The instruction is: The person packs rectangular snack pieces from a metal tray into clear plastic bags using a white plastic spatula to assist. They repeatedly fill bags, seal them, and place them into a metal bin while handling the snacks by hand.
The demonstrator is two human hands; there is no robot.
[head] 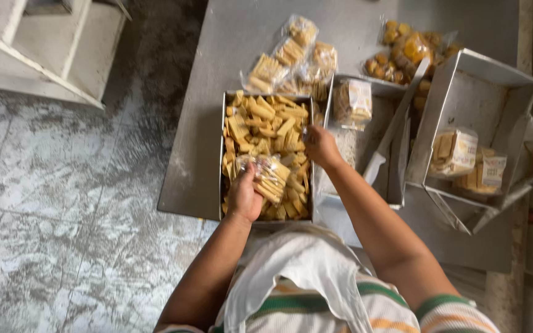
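A metal tray (223,154) on a steel table holds a heap of pale yellow stick-shaped snacks (266,126). My left hand (243,196) is in the tray, gripping a clear plastic bag of snacks (269,172) that is partly filled. My right hand (320,147) hovers over the tray's right rim with fingers pinched; a snack seems to be between them, but it is too small to be sure.
Several filled clear snack bags (291,55) lie behind the tray. A second tray (396,179) to the right holds a labelled packet (353,102). A tilted metal box (495,92) holds more packets (454,151). A bag of round orange snacks (411,52) lies far right. Floor lies to the left.
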